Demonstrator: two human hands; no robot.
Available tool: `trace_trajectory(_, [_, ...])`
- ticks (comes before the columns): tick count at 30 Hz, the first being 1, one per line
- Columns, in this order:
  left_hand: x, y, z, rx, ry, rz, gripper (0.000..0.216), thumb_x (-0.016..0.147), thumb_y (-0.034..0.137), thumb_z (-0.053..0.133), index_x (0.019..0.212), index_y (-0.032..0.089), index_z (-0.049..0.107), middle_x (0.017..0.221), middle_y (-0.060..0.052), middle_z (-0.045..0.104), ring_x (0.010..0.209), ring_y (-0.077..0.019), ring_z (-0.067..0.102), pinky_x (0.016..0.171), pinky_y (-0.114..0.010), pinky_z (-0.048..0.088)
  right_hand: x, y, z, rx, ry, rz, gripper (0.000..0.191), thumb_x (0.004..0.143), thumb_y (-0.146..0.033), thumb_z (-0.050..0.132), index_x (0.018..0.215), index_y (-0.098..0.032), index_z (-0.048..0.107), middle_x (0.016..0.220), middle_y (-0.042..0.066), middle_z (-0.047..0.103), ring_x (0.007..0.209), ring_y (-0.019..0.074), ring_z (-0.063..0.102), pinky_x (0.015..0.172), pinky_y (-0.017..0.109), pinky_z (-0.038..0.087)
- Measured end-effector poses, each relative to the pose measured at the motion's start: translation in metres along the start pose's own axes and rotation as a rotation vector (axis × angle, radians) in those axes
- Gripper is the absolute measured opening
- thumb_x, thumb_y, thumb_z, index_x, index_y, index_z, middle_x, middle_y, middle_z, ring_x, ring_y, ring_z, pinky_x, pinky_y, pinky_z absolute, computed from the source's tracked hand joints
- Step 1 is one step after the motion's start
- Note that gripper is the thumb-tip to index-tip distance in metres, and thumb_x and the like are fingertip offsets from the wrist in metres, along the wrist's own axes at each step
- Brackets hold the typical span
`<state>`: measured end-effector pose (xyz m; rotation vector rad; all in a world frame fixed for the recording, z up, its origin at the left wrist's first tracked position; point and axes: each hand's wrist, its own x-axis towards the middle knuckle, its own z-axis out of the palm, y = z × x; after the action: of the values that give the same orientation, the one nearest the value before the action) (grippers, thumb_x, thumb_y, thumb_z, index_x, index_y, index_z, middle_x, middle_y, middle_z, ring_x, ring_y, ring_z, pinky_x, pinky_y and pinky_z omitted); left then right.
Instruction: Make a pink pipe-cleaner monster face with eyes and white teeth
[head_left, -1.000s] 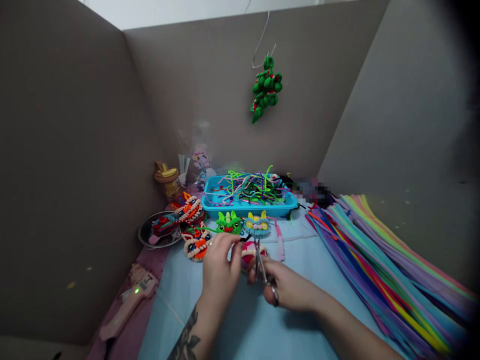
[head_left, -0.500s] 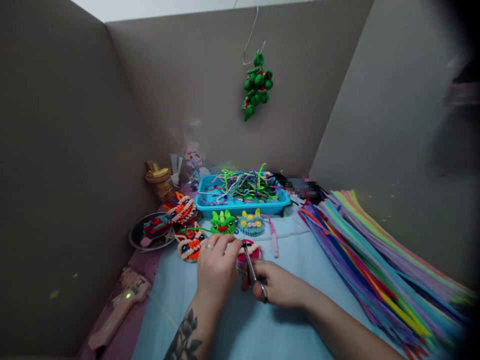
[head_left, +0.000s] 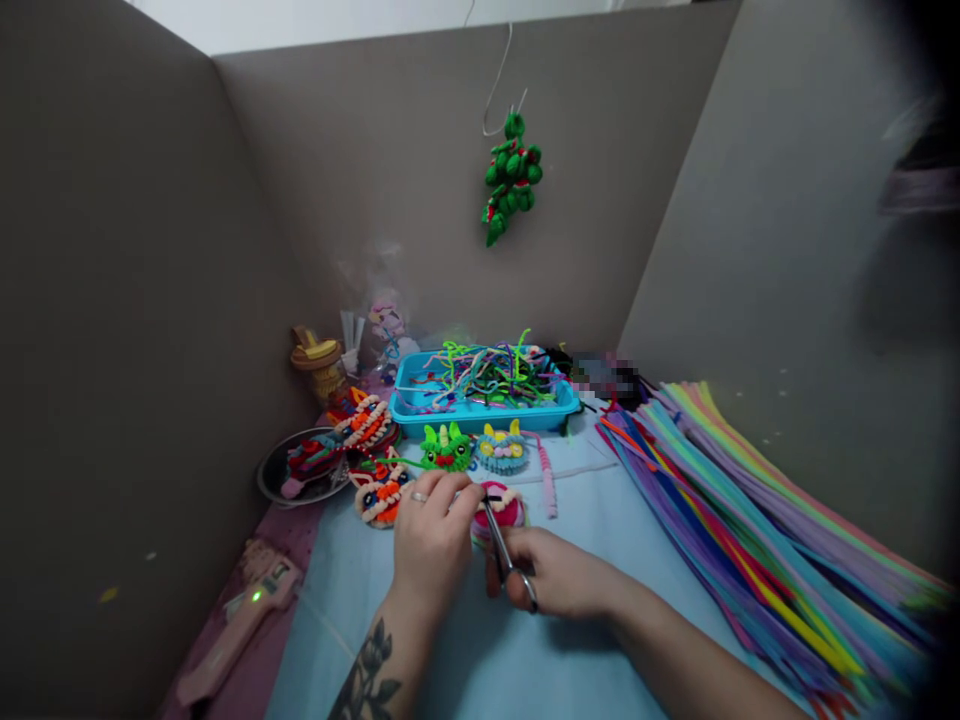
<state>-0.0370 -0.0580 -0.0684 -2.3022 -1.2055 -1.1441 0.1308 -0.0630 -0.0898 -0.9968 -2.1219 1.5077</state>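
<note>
Green ornament (head_left: 513, 178) hanging before grey wall (head_left: 375, 150), lidded cup (head_left: 327, 378) lower left

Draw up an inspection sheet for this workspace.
Surface: light-blue cover; pink surface along its left.
Job's things: scissors; round pink piece just beyond.
Clutter: blue tray of tangled fuzzy strips; strip bundle at right; green face, blue-yellow face, metal bowl, lidded cup; pink tool, green light on.
Hands: right hand holds the scissors; left hand is at the blade tips, its hold too small to tell.
Cables: dark stub below the pink tool's handle; cannot tell whether it is a cord.
Surroundings: grey panels on three sides; hanging green ornament at back.
</note>
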Motion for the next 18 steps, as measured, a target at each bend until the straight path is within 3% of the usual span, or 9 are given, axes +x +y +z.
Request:
trace_trajectory(11, [0.0054,-0.0015,-0.0046,-0.019,0.009,-0.018,0.024,0.086,0.009,0.046,0.079,0.018,0.067,0.079,-0.005,0.068,0.076,-0.0179,0.055,0.069,-0.029,0.044,0.0022,0.0062,0.0048,0.163,0.025,0.025,0.006,0.059,-0.012,0.053,0.057,-0.014,0.057,0.056,-0.004,0.050,0.059,0.0094,0.047,0.056,0.019,0.037])
trace_trajectory(18, [0.0025,-0.0020,-0.0033,-0.049,0.084,-0.072,0.020,0.084,0.008,0.048,0.080,0.018,0.064,0.079,-0.005,0.066,0.077,-0.0184,0.055,0.070,-0.030,0.044,0.0025,0.0070,0.0082,0.233,0.100,0.058,0.008,0.061,-0.019,0.061,0.055,-0.014,0.059,0.056,-0.003,0.052,0.057,0.0100,0.048,0.052,0.020,0.038])
